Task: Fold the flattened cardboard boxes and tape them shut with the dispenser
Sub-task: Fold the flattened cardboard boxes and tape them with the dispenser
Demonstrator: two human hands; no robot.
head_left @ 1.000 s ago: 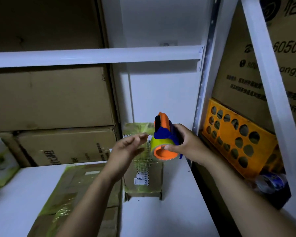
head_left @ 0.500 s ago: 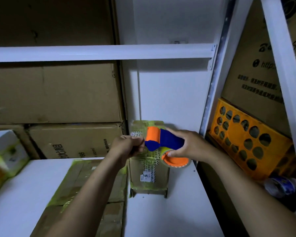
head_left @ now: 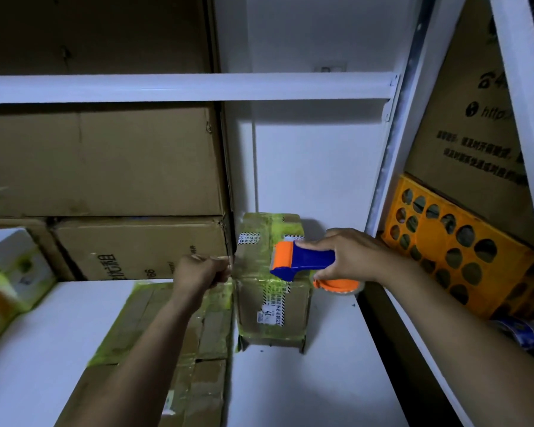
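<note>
— Over the white worktop [head_left: 321, 380], what has the right grip [head_left: 352, 254] got?
— It's clamped round the blue-and-orange dispenser [head_left: 302, 261].
— And the left grip [head_left: 202, 271]?
— Fingers curled, pinching the clear tape end [head_left: 227, 259] stretched from the dispenser. 1 taped box [head_left: 253, 318] stands upright behind; flattened boxes [head_left: 210, 334] lie beside it, under the left forearm.
</note>
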